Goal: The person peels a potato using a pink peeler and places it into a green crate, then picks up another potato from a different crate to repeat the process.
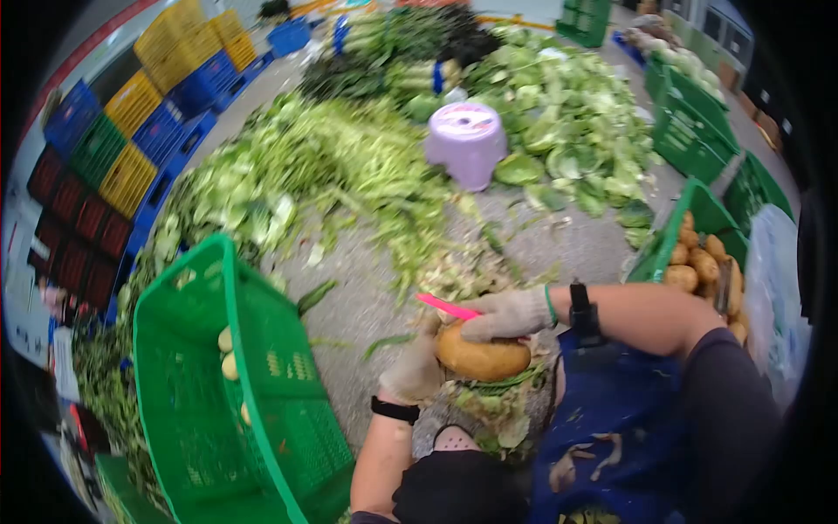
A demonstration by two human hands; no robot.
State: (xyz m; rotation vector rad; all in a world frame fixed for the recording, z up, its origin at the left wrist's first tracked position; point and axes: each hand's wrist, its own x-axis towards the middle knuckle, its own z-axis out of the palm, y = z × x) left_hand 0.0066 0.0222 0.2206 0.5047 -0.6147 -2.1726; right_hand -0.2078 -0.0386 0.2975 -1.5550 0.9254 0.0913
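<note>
A large brown-skinned potato (484, 356) is held in front of me, just above the floor. My left hand (412, 371), in a pale work glove, is closed round its left end. On its upper side rests my right hand (509, 314), also gloved, its fingers wrapped round a pink peeler (448, 306). The peeler's blade is hidden by the hand and the potato. To the left stands a green crate (229, 306) with a few pale, peeled-looking potatoes (230, 365) inside. Unpeeled potatoes (701, 262) fill another green crate (670, 229) at my right elbow.
Leaf trimmings (349, 166) cover much of the floor ahead, around a purple stool (467, 140). Bundled greens (384, 61) lie at the back. Stacked crates (131, 144) line the left side. A clear plastic bag (772, 297) hangs at the right, near more green crates (694, 122).
</note>
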